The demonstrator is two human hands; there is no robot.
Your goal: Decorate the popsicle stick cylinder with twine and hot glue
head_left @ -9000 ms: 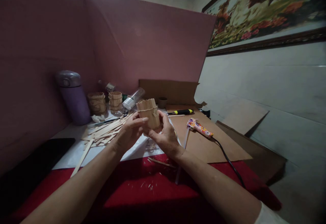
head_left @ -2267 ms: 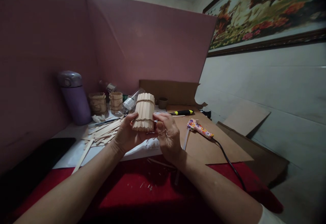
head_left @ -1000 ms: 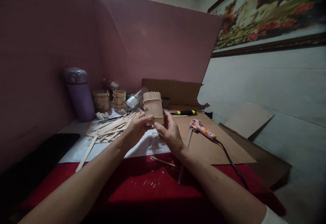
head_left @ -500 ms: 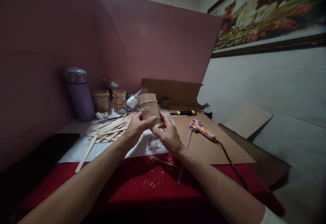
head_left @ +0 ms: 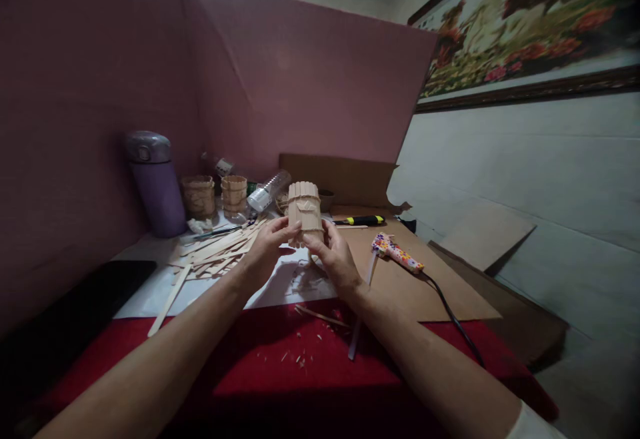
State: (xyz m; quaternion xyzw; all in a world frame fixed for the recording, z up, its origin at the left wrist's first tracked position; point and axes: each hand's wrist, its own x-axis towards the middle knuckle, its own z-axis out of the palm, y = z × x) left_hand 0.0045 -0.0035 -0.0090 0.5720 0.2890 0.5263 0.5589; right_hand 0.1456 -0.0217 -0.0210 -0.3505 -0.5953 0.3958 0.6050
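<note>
Head camera: left grip (head_left: pixel 267 244) and right grip (head_left: pixel 336 258) clamp a craft-stick cup (head_left: pixel 305 204) upright above the tabletop (head_left: pixel 280 386); light, even fingertip pressure would spare its slats

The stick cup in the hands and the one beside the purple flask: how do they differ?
The held cup is in the air between the left hand and right hand; the flask-side cup stands on the table. The held cup looks taller and paler; the flask-side cup looks squatter and darker. Both are round stick cups.
</note>
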